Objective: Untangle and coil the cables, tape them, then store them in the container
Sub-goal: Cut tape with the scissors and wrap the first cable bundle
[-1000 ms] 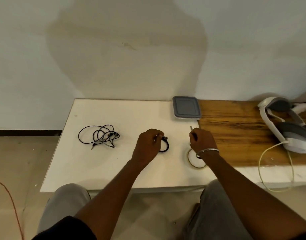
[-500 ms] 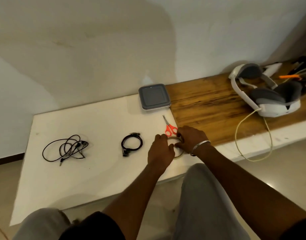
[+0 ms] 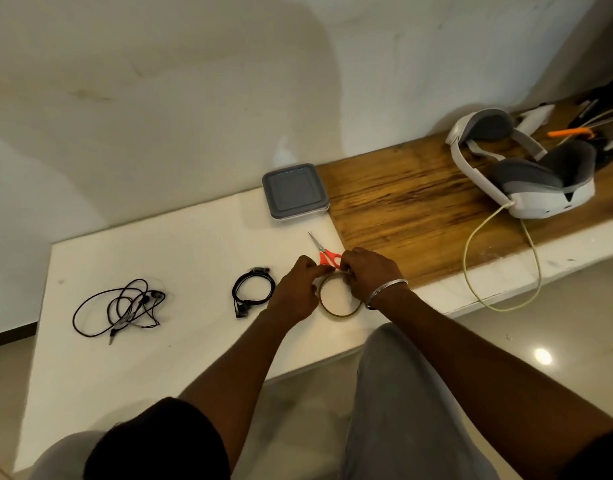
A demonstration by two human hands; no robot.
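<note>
I am watching both hands working at the tape roll (image 3: 339, 315), near the front edge of the white table (image 3: 180, 244). The right hand (image 3: 370, 275) is curling its fingers over the roll's rim at one o'clock. The left hand (image 3: 298, 289) is pinching that rim at eleven. The coiled cable (image 3: 260, 270) is lying at the roll's nine o'clock and the tangled cable (image 3: 135, 303) farther that way. The scissors (image 3: 327, 257) are lying at twelve and the lidded container (image 3: 294, 190) beyond them.

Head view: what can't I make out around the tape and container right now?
All head view.
- tape roll: far rim covered by left hand and right hand; peeled end unseen.
- scissors: handles partly behind the right hand.
- container: closed, contents hidden.
</note>
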